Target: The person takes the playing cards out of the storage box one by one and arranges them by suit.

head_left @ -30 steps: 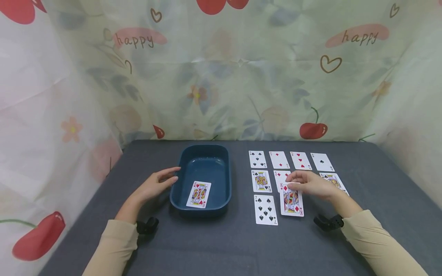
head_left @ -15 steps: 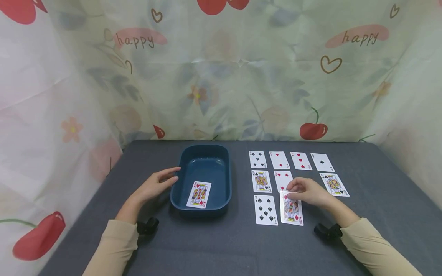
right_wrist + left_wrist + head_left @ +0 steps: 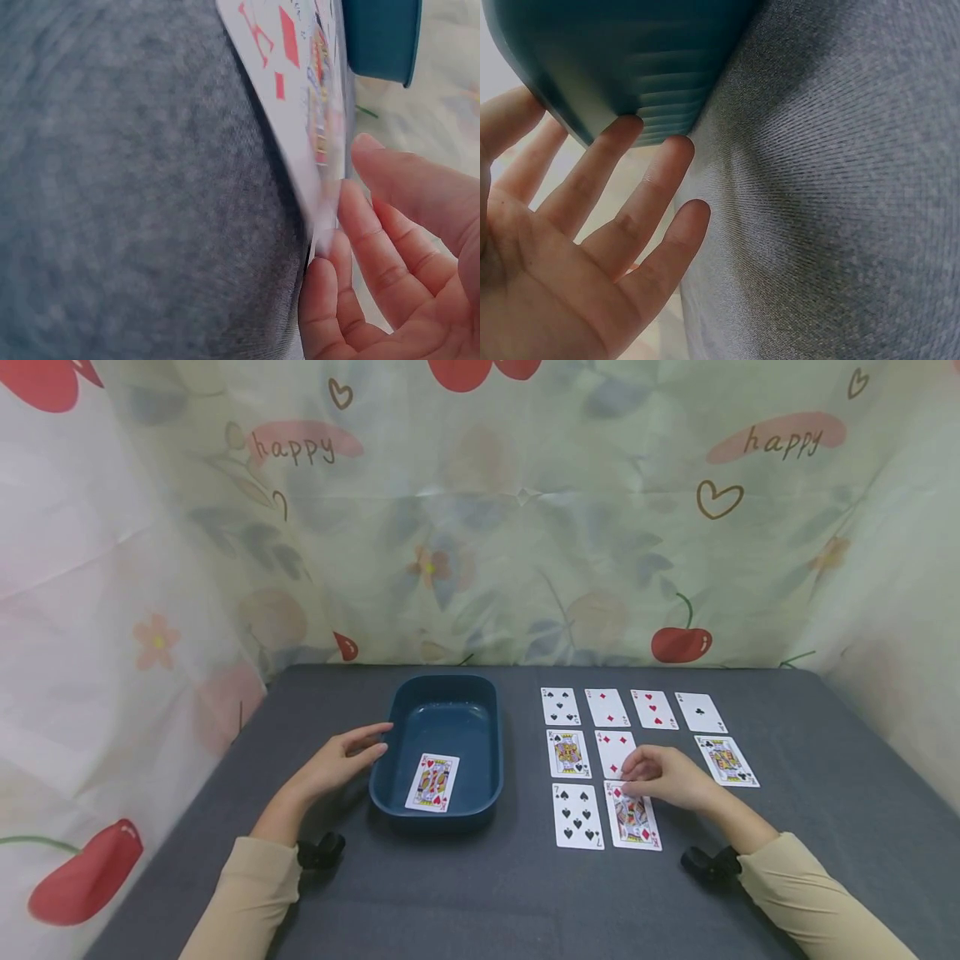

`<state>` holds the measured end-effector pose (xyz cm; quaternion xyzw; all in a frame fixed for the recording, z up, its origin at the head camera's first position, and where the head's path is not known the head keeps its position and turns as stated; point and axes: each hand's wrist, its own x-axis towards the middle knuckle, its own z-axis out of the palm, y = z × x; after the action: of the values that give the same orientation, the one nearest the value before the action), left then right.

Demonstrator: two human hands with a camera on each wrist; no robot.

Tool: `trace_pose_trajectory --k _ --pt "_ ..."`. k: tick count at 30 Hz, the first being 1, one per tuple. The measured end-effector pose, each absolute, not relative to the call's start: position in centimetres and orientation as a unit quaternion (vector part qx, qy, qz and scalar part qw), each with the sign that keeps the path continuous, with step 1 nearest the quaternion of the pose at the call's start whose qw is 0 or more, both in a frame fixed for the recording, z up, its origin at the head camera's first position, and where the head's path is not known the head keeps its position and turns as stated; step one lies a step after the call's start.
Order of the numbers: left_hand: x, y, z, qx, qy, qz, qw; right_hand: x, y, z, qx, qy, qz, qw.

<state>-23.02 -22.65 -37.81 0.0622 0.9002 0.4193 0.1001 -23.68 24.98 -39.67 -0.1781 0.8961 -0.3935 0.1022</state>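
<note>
A king of diamonds card lies face up in the nearest row, beside the seven of spades. Over its top edge is my right hand, fingers loosely bent. In the right wrist view, the thumb stands apart from the fingers and the fingertips are at the card's blurred corner; contact is hard to tell. My left hand rests with extended fingers against the left rim of a dark blue tray. Inside the tray lies a king of hearts.
Behind these lie a black-suit king, a four of diamonds and another king. The back row includes a five of spades and a three of hearts. A grey cloth covers the table; printed curtains enclose it.
My right hand has moved the king of diamonds toward me, off the four of diamonds, and the card has settled flat on the cloth. The left hand and tray have stayed put.
</note>
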Motion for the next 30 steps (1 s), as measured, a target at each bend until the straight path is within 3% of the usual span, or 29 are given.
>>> trace_pose_trajectory --k 13,30 --pt "-23.0 -22.6 -37.8 0.064 0.9 0.42 0.1 -24.2 22.9 -36.5 -0.213 0.887 -0.404 0.064" --pt "-23.1 -22.7 -37.8 0.062 0.901 0.417 0.101 -25.3 12.0 -31.1 -0.317 0.834 -0.44 0.099"
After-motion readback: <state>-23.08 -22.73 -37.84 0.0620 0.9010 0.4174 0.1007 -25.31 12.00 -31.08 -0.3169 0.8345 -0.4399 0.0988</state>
